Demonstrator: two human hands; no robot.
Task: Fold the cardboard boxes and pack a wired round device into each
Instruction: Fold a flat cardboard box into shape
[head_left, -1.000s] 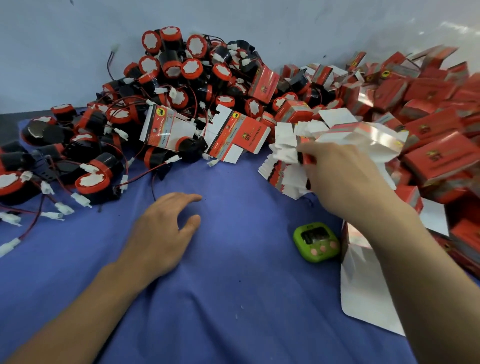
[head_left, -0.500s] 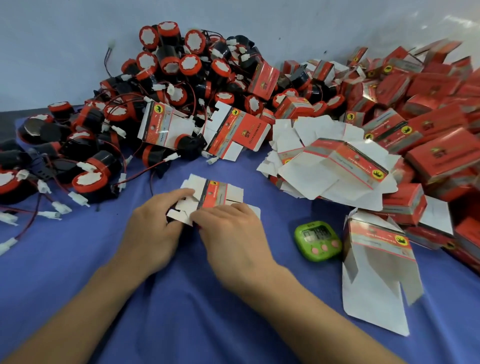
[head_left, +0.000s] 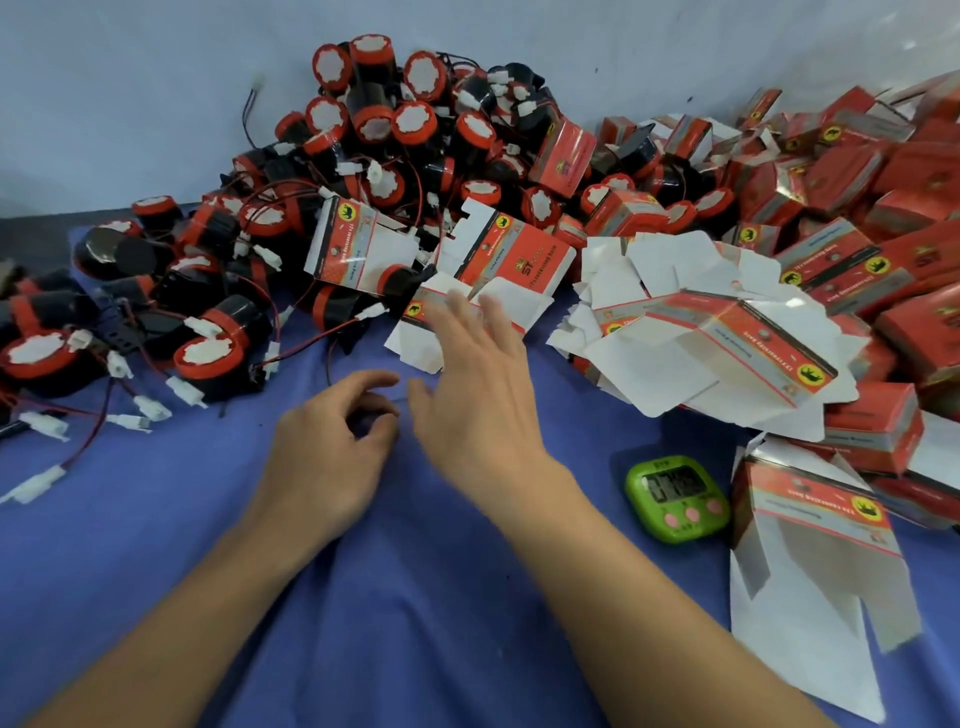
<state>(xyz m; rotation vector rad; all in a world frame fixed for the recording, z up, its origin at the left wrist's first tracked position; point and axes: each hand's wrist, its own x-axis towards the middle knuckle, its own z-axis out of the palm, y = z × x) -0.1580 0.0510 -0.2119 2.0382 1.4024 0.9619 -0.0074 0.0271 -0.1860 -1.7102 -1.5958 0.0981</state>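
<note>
My left hand rests on the blue cloth with its fingers loosely curled, holding nothing. Just right of it, my right hand reaches forward with straight, slightly blurred fingers over a flat red-and-white box blank. That blank lies at the foot of the heap; whether the fingers touch it is unclear. A heap of round black-and-red wired devices fills the back left, and their white connectors trail onto the cloth. A loose stack of flat blanks lies to the right.
Folded red boxes are piled at the back right. A green digital timer sits on the blue cloth. Beside it at the right stands a half-opened box blank. A pale wall rises behind the heap.
My right hand fetched a flat blank from the stack and both hands held it mid-cloth. Now the blank lies farther away by the heap and neither hand grips it.
</note>
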